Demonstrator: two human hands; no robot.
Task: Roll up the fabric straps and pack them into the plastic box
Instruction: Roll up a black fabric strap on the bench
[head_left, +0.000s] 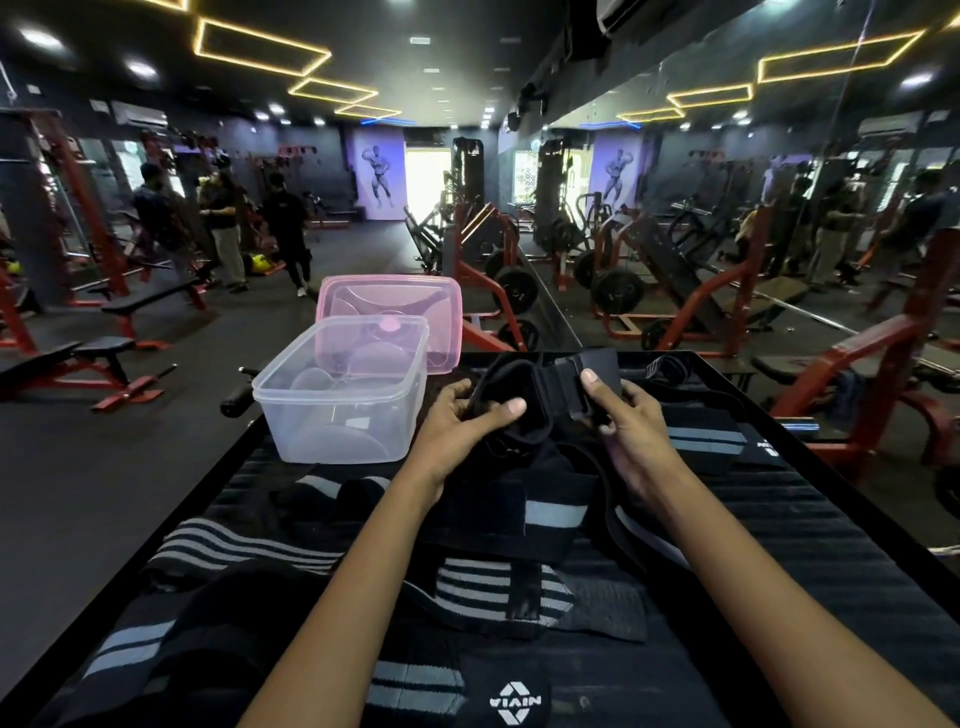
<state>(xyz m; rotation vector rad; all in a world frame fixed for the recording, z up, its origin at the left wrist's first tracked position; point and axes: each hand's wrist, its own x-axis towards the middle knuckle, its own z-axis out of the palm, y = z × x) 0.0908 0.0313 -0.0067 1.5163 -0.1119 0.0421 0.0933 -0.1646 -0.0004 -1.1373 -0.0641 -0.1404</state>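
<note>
Both hands hold one black fabric strap (545, 395) above a black ribbed surface (779, 530). My left hand (462, 426) grips its bunched, partly rolled left end, thumb on top. My right hand (623, 421) pinches the flat right end, thumb pressed on its face. A clear plastic box (340, 389) stands open and holds no straps, just left of my left hand. Its pink lid (395, 312) leans behind it. Several black straps with grey stripes (488, 587) lie loose on the surface below my arms.
Another striped strap (701, 436) lies right of my right hand. The surface's right edge (810, 441) runs diagonally beside a mirror wall. Red gym benches and weight machines (483, 249) fill the floor beyond. Three people (223, 228) stand far left.
</note>
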